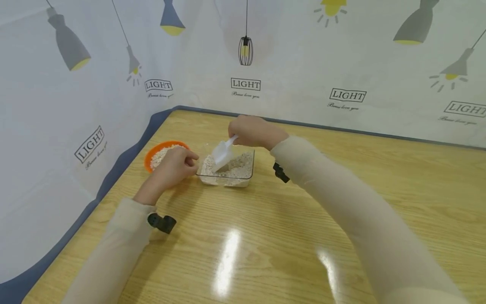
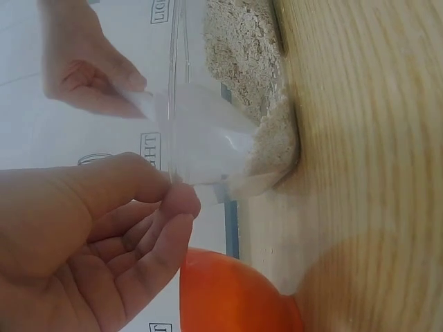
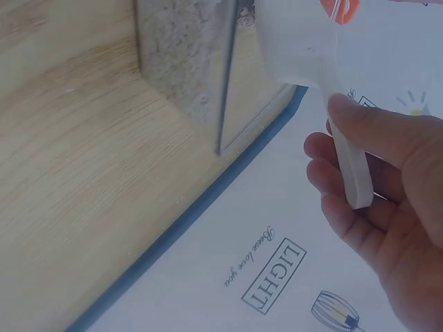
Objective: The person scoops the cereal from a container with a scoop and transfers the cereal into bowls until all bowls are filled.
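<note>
A clear rectangular container holding oat flakes stands on the table. My left hand pinches its left rim between thumb and fingertips, as the left wrist view shows. In my right hand is the handle of a white plastic scoop, gripped from above the container. The scoop tilts down to the left, its blade in the container against the oats. In the right wrist view, thumb and curled fingers hold the handle. An orange bowl of pale flakes sits behind my left hand, partly covered by it.
The wooden table extends to the right and toward me. A white printed curtain hangs along the back and left edges, with a blue border at the table. A dark camera is strapped to each wrist.
</note>
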Motion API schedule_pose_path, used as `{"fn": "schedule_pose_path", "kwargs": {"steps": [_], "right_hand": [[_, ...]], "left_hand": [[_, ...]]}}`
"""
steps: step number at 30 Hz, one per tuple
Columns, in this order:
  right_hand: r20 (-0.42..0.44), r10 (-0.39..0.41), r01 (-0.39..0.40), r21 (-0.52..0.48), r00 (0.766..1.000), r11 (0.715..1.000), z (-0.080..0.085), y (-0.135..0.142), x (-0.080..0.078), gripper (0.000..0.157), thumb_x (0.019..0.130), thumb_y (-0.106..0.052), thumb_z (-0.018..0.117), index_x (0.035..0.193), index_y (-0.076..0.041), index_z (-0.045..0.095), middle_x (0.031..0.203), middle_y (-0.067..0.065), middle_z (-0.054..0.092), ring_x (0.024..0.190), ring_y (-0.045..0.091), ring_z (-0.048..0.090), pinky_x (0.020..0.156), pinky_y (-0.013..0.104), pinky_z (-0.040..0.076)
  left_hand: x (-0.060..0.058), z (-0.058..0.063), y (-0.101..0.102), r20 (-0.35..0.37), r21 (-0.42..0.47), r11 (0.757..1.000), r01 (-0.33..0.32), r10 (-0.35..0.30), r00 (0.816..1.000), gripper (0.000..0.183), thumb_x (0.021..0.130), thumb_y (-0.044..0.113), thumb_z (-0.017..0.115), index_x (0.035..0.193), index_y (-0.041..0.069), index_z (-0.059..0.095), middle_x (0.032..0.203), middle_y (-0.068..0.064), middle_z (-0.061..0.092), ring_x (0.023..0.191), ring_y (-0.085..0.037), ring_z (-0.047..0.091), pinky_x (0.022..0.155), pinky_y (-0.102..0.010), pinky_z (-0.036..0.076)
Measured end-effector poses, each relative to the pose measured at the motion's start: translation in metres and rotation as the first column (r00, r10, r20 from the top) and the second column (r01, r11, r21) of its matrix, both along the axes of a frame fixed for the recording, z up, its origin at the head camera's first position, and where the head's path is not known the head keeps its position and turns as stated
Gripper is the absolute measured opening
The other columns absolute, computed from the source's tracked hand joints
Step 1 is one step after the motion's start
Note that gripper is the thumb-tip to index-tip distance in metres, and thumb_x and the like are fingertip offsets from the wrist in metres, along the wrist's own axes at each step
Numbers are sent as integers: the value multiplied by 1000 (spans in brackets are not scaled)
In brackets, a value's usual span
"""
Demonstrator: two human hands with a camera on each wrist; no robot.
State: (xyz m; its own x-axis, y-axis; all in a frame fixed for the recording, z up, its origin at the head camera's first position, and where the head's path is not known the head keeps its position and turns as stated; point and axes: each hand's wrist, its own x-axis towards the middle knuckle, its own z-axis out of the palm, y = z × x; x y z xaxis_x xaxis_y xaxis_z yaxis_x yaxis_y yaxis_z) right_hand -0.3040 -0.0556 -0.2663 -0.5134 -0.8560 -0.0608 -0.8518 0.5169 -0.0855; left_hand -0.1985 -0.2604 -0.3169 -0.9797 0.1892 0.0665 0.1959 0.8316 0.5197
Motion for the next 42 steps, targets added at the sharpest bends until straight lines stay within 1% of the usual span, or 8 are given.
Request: {"fn": "schedule_pose_path", "kwargs": {"steps": [5,9,16,20,23,26,34,42], "right_hand": [[-19,0,1,18,1000,1000,3,-9,2,21,84,-11,66,102,-2,66,99,8,64,93,23,57,83,31,45],[-14,2,-2,3,1000,1000,3,-10,1,21,82,-8,68,103,-3,67,101,8,64,95,22,57,85,31,45],[62,46,-43,-52,997,998,-4,-3,-2,23,81,-2,66,104,-4,68,104,7,65,99,21,57,86,29,44],[61,86,-81,-86,994,993,-12,2,0,24,80,-2,67,104,-5,69,105,7,66,100,21,58,88,29,44],[46,85,-80,-111,995,991,-19,6,1,24,80,-3,68,103,-6,69,104,6,66,99,21,58,88,30,44],[42,71,-65,-140,997,988,-25,11,2,25,79,-3,69,104,-6,69,104,6,66,98,22,58,88,32,44],[24,42,-38,-144,999,989,-33,22,9,24,82,-8,67,106,-5,68,106,7,65,98,22,59,88,33,45],[43,28,-18,-219,999,975,-43,30,15,22,83,-9,66,105,-4,68,104,9,66,95,23,61,86,34,46]], "left_hand": [[1,2,1,-13,15,1000,7,-7,1000,27,80,-4,55,104,-11,64,93,-22,64,78,-26,59,72,-38,49],[1,-1,0,-43,26,999,27,-26,999,27,78,-4,55,101,-11,65,89,-22,64,73,-23,58,68,-35,48],[1,0,2,8,19,1000,-11,11,1000,30,80,-4,54,108,-11,63,98,-24,63,73,-23,57,65,-32,46],[2,1,3,18,23,999,-22,21,1000,31,80,-5,55,109,-11,62,98,-24,63,66,-20,53,58,-28,42],[2,1,3,18,29,999,-30,29,999,31,79,-5,55,108,-11,63,97,-24,64,63,-20,51,56,-27,40],[1,1,4,18,25,999,-41,40,999,30,79,-5,56,108,-11,63,97,-23,64,64,-20,51,55,-26,41],[1,3,6,4,22,998,-54,54,999,31,78,-6,54,107,-12,63,97,-25,63,66,-21,55,57,-27,43],[3,1,5,-19,5,999,-42,42,999,30,78,-7,54,107,-12,63,99,-27,62,74,-25,58,65,-33,47]]}}
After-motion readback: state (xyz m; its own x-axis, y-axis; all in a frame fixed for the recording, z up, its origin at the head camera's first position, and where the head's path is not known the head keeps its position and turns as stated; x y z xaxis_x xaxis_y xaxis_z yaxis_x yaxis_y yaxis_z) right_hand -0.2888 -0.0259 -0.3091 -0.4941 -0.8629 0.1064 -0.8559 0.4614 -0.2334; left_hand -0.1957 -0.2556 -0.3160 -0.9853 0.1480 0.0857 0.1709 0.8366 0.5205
